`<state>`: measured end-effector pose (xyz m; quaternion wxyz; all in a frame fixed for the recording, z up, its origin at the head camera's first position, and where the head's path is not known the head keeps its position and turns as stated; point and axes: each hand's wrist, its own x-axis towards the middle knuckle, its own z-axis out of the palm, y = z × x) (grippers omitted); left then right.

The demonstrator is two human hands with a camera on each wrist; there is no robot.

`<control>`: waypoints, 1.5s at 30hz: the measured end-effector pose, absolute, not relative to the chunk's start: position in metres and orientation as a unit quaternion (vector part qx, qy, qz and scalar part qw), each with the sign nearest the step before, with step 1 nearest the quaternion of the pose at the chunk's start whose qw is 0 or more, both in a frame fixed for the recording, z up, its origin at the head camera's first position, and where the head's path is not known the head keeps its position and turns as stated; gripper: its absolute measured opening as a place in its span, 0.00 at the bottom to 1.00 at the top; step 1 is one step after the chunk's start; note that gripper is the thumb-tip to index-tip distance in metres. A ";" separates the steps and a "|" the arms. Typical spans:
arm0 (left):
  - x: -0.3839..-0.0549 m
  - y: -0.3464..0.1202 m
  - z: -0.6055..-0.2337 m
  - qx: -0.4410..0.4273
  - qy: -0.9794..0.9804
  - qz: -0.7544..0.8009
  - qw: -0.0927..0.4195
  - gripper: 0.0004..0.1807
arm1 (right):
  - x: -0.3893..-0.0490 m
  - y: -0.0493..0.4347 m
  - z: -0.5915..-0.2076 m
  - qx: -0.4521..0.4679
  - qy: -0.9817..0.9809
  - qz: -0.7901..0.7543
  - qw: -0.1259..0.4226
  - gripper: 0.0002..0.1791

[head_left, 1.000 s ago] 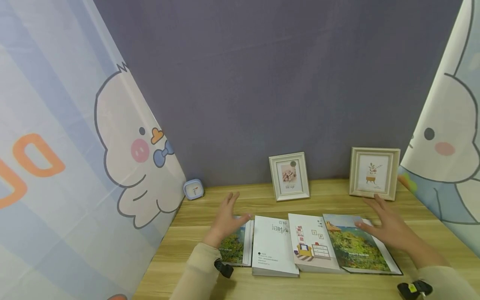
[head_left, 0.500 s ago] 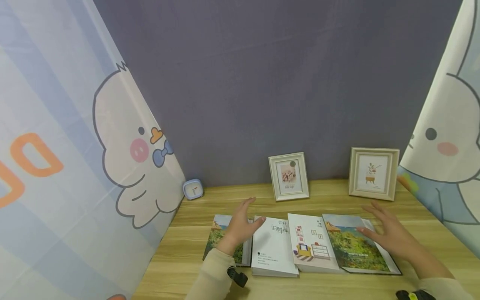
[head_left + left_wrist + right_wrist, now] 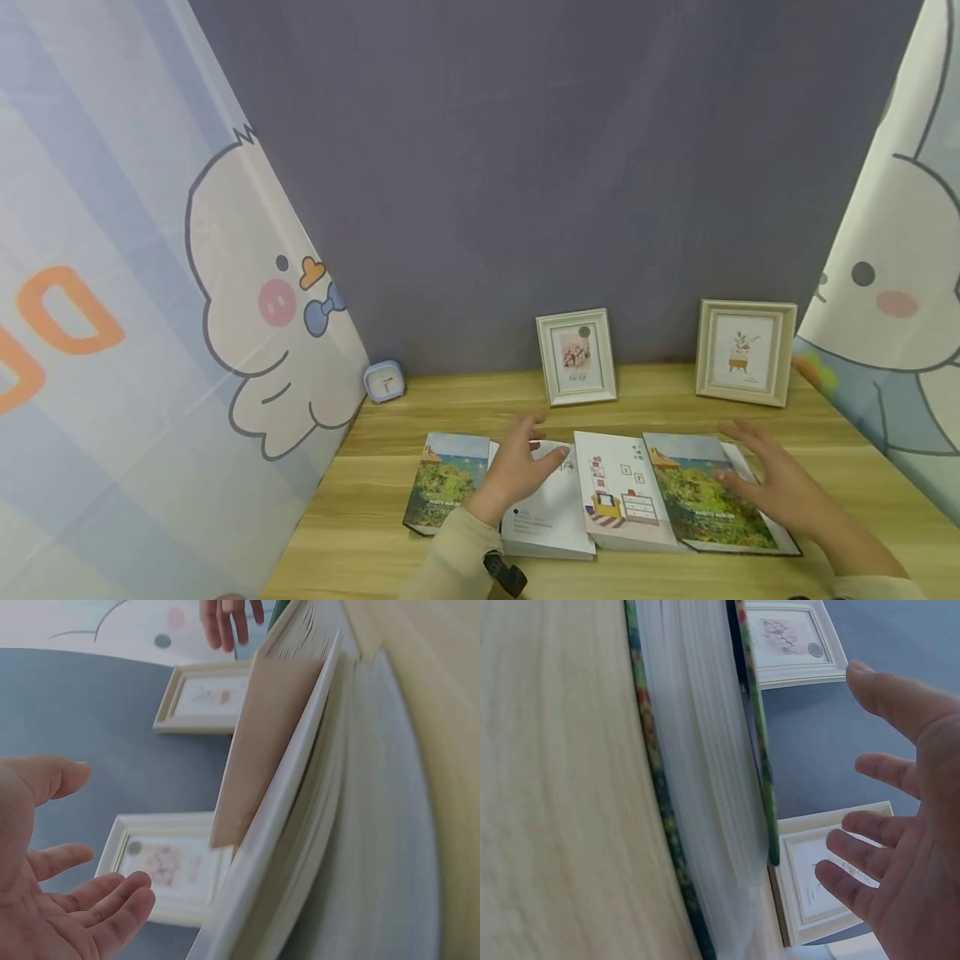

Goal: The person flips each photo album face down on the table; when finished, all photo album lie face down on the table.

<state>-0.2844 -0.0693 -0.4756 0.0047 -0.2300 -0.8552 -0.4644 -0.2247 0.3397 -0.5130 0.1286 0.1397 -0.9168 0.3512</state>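
Observation:
Four photo albums lie in a row on the wooden table. My left hand is over the white album with Chinese lettering, fingers loosely spread and holding nothing; it hides part of that cover. To its left lies a landscape-covered photo album. The white album with a yellow armchair picture sits between my hands. My right hand hovers above the right edge of another landscape-covered album, thumb over its cover, also holding nothing. In the right wrist view, the album's thick pages show beside the open right hand.
Behind the albums stand two cream picture frames, a flower picture frame and a plant picture frame. A small blue clock stands at the back left corner. Cartoon-printed curtains hang at both sides, and a grey cloth behind.
My left hand has moved right, from the leftmost album to over the white lettered album, uncovering the leftmost cover. My right hand has shifted only slightly. The albums look unmoved.

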 end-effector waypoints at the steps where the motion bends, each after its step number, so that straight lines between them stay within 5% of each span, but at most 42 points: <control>1: -0.284 -0.065 -0.477 -0.230 -0.854 -0.467 0.000 0.37 | -0.224 0.339 -0.513 0.140 -0.917 0.352 0.125 0.43; 25: -0.262 -0.004 -0.491 -0.237 -0.786 -0.556 -0.127 0.34 | -0.217 0.333 -0.523 0.156 -0.921 0.329 0.138 0.38; 45: -0.252 0.028 -0.495 -0.217 -0.770 -0.574 -0.177 0.26 | -0.212 0.332 -0.529 0.169 -0.920 0.331 0.126 0.37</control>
